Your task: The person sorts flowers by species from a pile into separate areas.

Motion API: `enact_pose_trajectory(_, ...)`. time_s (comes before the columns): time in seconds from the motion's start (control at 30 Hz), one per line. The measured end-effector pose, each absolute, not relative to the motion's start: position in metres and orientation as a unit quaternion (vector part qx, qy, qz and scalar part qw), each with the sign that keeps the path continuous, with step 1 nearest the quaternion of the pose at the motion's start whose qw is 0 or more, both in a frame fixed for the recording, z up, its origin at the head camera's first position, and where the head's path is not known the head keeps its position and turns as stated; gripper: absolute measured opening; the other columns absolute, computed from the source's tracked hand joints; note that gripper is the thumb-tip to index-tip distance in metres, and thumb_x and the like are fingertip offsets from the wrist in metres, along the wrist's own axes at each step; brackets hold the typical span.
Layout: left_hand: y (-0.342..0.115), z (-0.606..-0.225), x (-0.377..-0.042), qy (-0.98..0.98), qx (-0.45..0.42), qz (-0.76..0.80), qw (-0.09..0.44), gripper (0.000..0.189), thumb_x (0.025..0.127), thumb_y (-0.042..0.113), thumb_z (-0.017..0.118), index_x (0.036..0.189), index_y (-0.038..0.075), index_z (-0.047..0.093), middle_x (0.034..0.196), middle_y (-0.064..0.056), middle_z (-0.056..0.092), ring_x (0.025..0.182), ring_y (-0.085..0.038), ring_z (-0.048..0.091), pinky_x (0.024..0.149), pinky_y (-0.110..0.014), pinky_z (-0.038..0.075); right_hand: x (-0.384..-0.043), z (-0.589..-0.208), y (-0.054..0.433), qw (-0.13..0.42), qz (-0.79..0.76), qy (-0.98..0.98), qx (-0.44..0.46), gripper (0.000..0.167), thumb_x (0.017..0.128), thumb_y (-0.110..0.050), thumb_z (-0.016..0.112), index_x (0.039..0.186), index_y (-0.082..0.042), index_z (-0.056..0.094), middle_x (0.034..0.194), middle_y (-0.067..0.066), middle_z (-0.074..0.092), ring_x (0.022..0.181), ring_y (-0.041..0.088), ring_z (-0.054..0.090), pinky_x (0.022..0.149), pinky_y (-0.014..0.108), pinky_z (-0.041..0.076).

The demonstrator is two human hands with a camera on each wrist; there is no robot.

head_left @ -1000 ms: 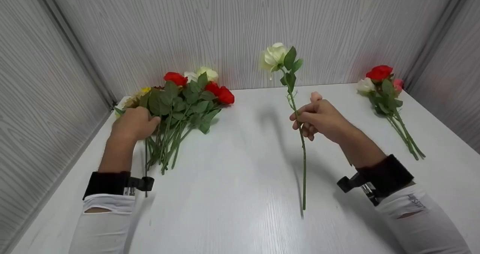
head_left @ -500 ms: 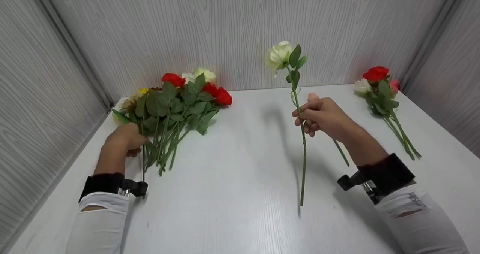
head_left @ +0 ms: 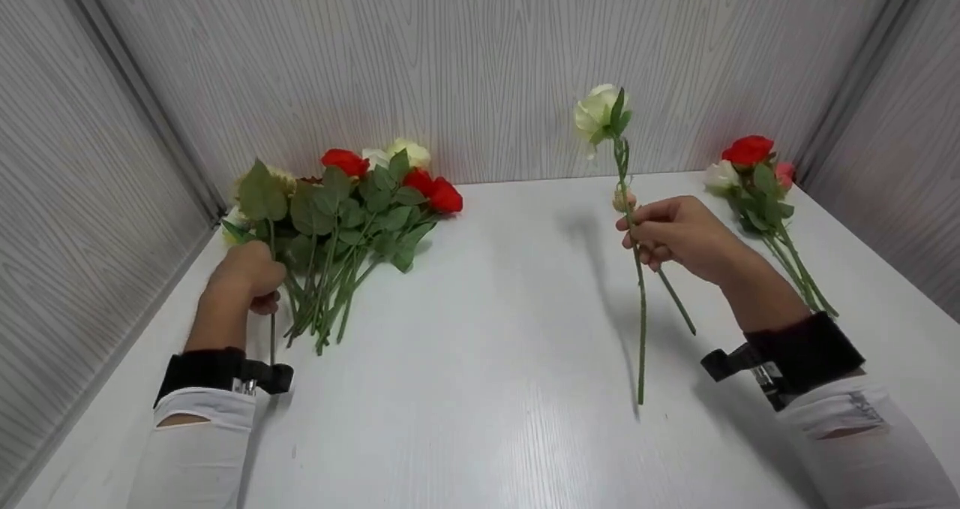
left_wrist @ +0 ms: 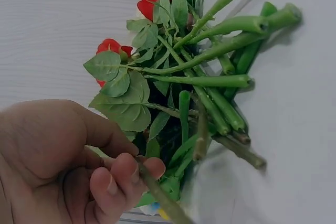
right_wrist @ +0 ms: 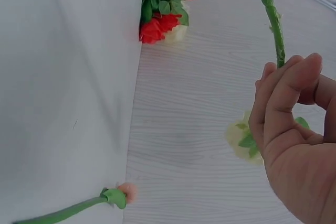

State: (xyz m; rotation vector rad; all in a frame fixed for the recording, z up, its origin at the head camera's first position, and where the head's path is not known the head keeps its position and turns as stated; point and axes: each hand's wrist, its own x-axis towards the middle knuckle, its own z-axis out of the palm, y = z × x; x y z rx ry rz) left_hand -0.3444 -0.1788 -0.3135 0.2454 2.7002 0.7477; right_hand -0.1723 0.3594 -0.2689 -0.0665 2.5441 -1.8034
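My right hand (head_left: 686,239) pinches the stem of a cream-white rose (head_left: 598,112), held nearly upright above the table with its bloom at the top. In the right wrist view that bloom is partly hidden behind the fingers. My left hand (head_left: 247,275) pinches a brownish-green flower stem (left_wrist: 161,195) at the left edge of a pile of flowers (head_left: 375,209). A broad leaf (head_left: 261,194) rises above this hand; which bloom belongs to the stem is unclear. Behind the right hand lies a small peach-coloured flower (right_wrist: 127,192), its stem (head_left: 679,300) showing below the hand.
A smaller bunch (head_left: 757,186) with red, white and pink roses lies at the right of the white table (head_left: 465,389). The pile at left holds several red and pale blooms, stems toward me. Grey wood-patterned panels (head_left: 487,66) stand behind and at both sides.
My right hand has moved right with the cream-white rose, which has turned slightly. My left hand has drawn back toward me along the pile's left edge, and a leaf there has lifted.
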Motion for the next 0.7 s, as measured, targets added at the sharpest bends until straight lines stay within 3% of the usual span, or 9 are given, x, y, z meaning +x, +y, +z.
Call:
enact_pose_trajectory(0.33, -0.168, -0.297, -0.333, 0.957, 0.081, 0.251, 0.121, 0.033, 0.098, 0.009, 0.035, 0.08, -0.003, 0.061, 0.056, -0.006, 0.061, 0.049, -0.016, 0.062, 0.053, -0.032, 0.053, -0.165, -0.271, 0.398, -0.009, -0.522, 0.853, 0.011, 0.035, 0.096, -0.013, 0.066, 0.124, 0.007, 0.058, 0.085, -0.002, 0.063, 0.066, 0.011, 0.055, 0.059, 0.024, 0.05)
enact_pose_trajectory(0.57, -0.166, -0.283, -0.324, 0.957, 0.098, 0.262, 0.08, 0.031, 0.095, 0.01, 0.042, 0.072, -0.002, 0.059, 0.051, -0.004, 0.06, 0.047, -0.015, 0.063, 0.053, -0.031, 0.053, -0.156, -0.276, 0.427, 0.005, -0.474, 0.881, 0.009, 0.044, 0.097, -0.01, 0.064, 0.136, 0.005, 0.051, 0.097, -0.001, 0.065, 0.07, 0.011, 0.056, 0.063, 0.024, 0.051)
enact_pose_trajectory(0.7, -0.161, -0.277, -0.319, 0.957, 0.118, 0.262, 0.035, 0.032, 0.092, 0.011, 0.045, 0.066, 0.0, 0.059, 0.048, -0.002, 0.06, 0.045, -0.014, 0.062, 0.051, -0.029, 0.049, -0.15, -0.275, 0.442, -0.022, -0.467, 0.884, 0.016, 0.048, 0.098, -0.012, 0.064, 0.139, 0.006, 0.048, 0.097, -0.009, 0.067, 0.076, 0.006, 0.059, 0.062, 0.023, 0.05)
